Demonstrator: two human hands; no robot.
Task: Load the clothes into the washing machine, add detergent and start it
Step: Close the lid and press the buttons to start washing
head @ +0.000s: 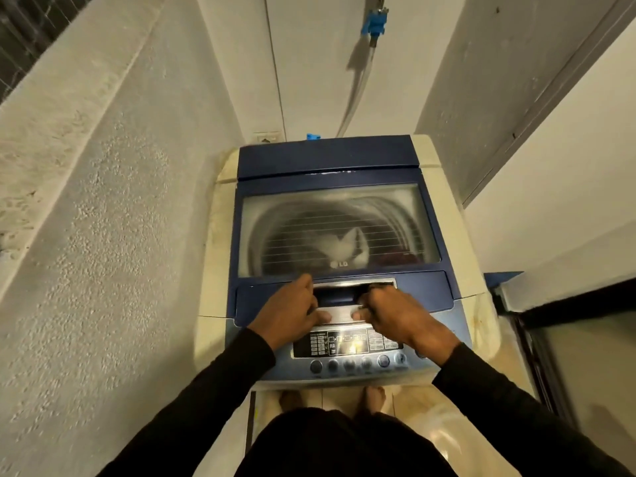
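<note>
The washer (340, 256) stood between a wall (103, 201) on its left and a door (568, 356) on its right. Its lid (339, 232) lay shut, clothes (344, 247) inside beneath it. The panel (347, 344) sat in front of the lid, with a tap (375, 24) behind and above.

Blue-lidded washing machine (330, 160), lid closed
</note>
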